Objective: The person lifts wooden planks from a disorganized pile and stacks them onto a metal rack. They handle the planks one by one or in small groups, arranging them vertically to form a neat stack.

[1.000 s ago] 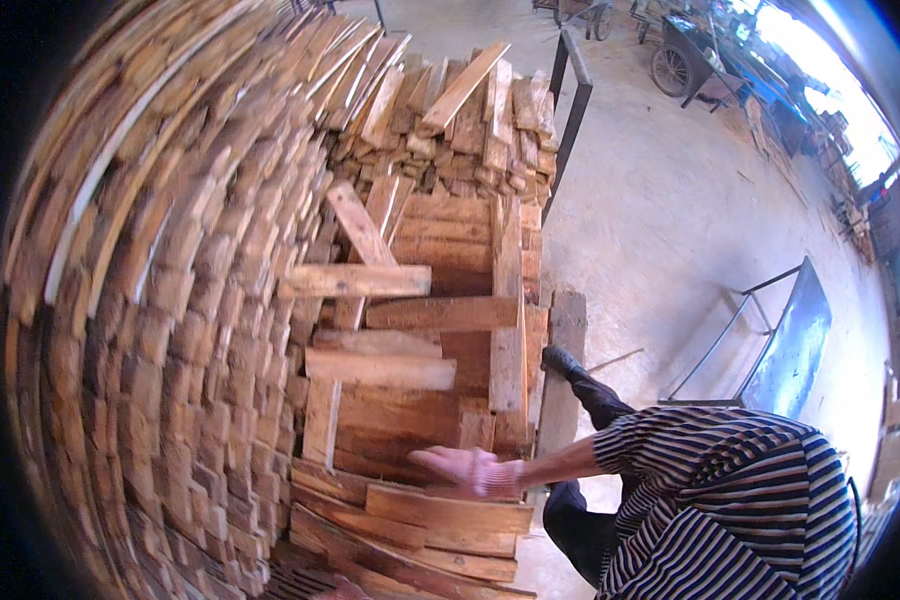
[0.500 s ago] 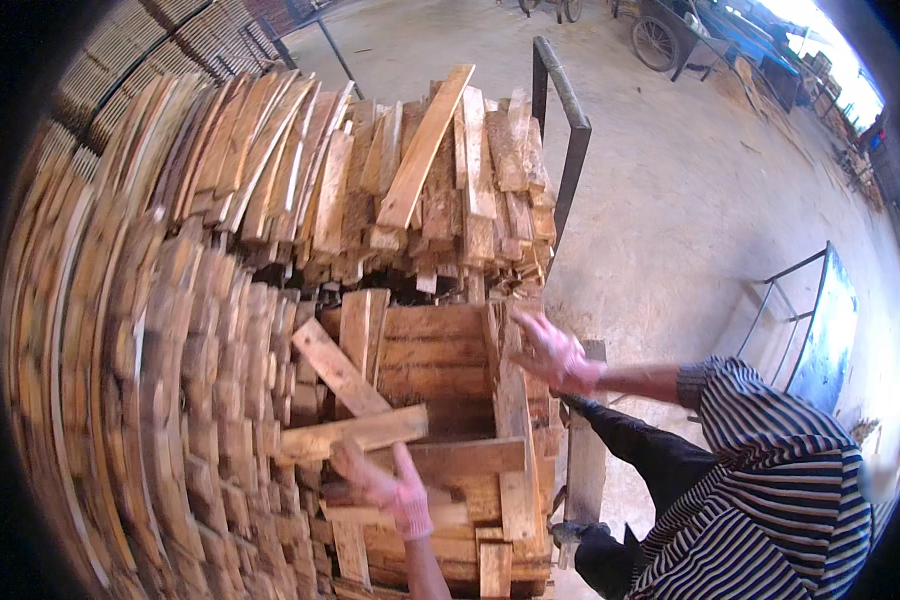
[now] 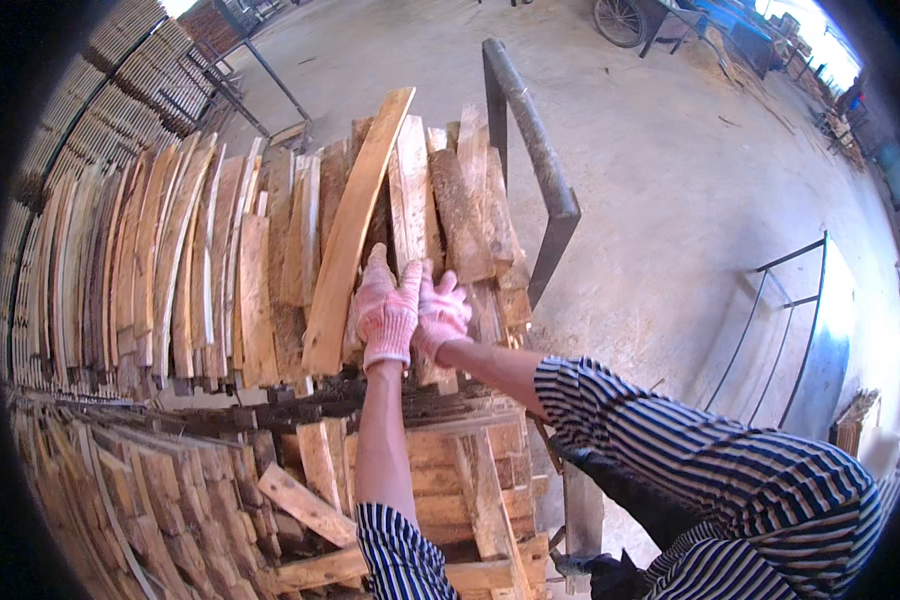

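Observation:
My left hand (image 3: 386,312), in a pink and white knitted work glove, reaches to the stack of boards ahead. It is closed at the near end of a pale wooden board (image 3: 408,185), its fingers pointing forward. Close beside it, my right hand (image 3: 442,312), gloved alike, has its fingers curled at the same end. The two hands nearly touch, and part of their grip is hidden. A longer, orange-toned plank (image 3: 360,230) lies slanted on the stack just left of my left hand.
Stacked boards (image 3: 160,260) fill the left. Below my arms is a lower pile with loose short planks (image 3: 305,502) across it. A dark metal post frame (image 3: 538,140) stands right of the stack. Farther right are a metal-framed panel (image 3: 820,330) and a cart (image 3: 635,20) on the concrete floor.
Both hands have moved forward from the lower pile to the far stack and come together at a board. The view has shifted, so the far stack sits lower in it.

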The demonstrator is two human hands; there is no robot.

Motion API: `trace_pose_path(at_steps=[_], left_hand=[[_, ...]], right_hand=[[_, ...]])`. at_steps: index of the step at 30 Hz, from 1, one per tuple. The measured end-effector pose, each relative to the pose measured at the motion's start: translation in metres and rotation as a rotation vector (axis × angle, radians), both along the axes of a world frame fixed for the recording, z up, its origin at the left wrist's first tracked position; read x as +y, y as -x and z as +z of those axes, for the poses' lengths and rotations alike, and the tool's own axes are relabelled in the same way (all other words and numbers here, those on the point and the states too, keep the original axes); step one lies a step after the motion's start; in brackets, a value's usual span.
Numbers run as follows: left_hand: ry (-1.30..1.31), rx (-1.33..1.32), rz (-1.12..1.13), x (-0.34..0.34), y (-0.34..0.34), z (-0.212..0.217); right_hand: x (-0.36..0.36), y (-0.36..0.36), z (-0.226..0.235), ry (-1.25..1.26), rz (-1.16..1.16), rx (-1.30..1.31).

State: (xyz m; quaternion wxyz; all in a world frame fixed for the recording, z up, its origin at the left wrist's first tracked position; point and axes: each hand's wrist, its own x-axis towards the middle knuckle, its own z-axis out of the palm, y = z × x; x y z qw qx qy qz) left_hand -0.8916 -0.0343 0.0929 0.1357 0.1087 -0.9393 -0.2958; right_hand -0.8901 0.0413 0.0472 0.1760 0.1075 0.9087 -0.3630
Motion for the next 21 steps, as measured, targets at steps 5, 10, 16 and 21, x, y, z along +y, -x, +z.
trace_pose_path(at_steps=[5,10,16,21], left_hand=[[0.173,-0.464,0.043,-0.010,0.066,-0.034],[-0.128,-0.446,-0.100,-0.059,0.067,-0.009],[-0.328,-0.281,-0.045,-0.004,-0.088,0.045],[-0.947,0.064,-0.219,0.093,-0.227,0.002]], right_hand=[[0.015,0.013,0.015,0.124,0.001,-0.101],[0.058,0.026,0.063,0.286,0.118,-0.050],[0.129,-0.060,0.089,0.764,0.281,-0.144],[0.135,-0.118,0.070,1.040,-0.039,-0.480]])
